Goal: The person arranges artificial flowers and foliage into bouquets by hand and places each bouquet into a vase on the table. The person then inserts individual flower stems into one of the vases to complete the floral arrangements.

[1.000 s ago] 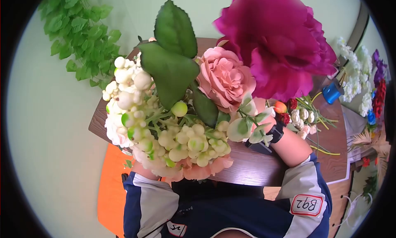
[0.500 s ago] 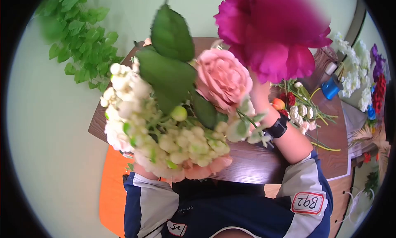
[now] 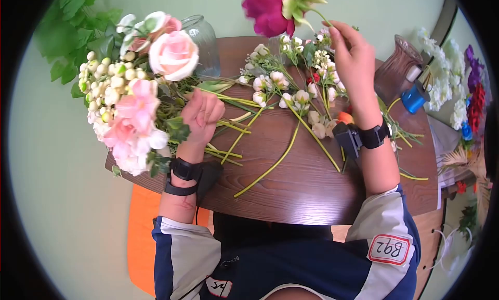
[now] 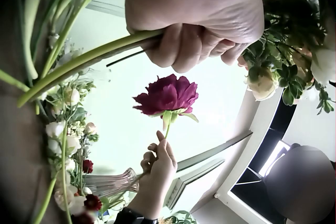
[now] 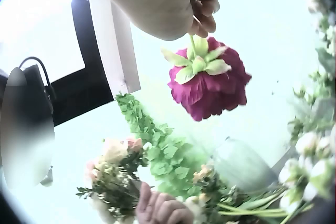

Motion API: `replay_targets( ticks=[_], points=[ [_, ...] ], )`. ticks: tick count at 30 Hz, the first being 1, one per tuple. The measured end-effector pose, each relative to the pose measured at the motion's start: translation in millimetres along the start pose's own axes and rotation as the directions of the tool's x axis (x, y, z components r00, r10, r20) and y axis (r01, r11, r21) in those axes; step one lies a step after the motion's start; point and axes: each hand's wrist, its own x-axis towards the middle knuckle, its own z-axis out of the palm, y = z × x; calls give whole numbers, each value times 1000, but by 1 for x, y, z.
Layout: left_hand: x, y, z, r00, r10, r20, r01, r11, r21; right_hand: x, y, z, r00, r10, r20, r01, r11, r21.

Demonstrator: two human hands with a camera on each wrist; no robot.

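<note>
You wear a navy top (image 3: 291, 266) with short, light-grey-panelled sleeves (image 3: 195, 248). The red-bordered white label (image 3: 389, 249) on the right one apparently reads B92. You also have black wrist straps (image 3: 373, 137), each bearing a dark boxy module (image 3: 347, 139), with a thin black cable (image 3: 196, 216) by the left.

Place: apparently a flower-arranging workroom
Table (image 3: 283, 209): wooden, strewn with white blooms (image 3: 301, 98) and stems (image 3: 243, 136)
Bouquet (image 3: 138, 110): at ten o'clock, head view
Clear vase (image 3: 207, 55): at eleven
Ribbed vase (image 3: 397, 66): at two
Spool (image 3: 414, 99): blue, past two
Further flowers (image 3: 459, 103): at three
Wall (image 3: 67, 154): pale green, vine (image 3: 75, 19) at ten
</note>
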Motion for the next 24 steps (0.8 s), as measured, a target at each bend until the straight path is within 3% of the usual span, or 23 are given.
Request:
replay_targets(
  ticks=[2,4,6,9,13,16,20,22,23,24],
  points=[
    [0,-3,1,1000,-25,-8,25,999,40,2,4,-5,998,63,-4,-63,997,-47],
    [-1,-7,0,998,-58,28,56,997,52,6,14,-9,969,232,82,-228,972,-53],
    [-2,-9,0,994,-75,73,72,996,47,9,18,-12,966,243,86,-238,969,-65],
    [-10,-17,-2,989,-78,-122,84,996,42,16,24,-22,951,308,14,-282,888,-364],
    [-10,-17,-1,988,-101,-112,101,995,-9,25,39,-39,927,375,15,-305,776,-552],
    [-6,-10,9,989,-144,-40,147,985,95,23,45,-37,918,394,46,-267,700,-663],
    [-4,-11,11,985,-164,-47,166,985,49,13,56,-25,906,394,155,-188,702,-687],
    [-4,-12,10,982,-161,-94,166,985,43,10,47,-20,900,313,304,-76,799,-597],
    [-4,-12,8,981,-169,-92,173,984,40,10,42,-17,832,382,401,-131,839,-527],
    [-4,-13,7,980,-176,-88,180,983,38,5,39,-11,833,382,401,-131,840,-527]
  ],
)
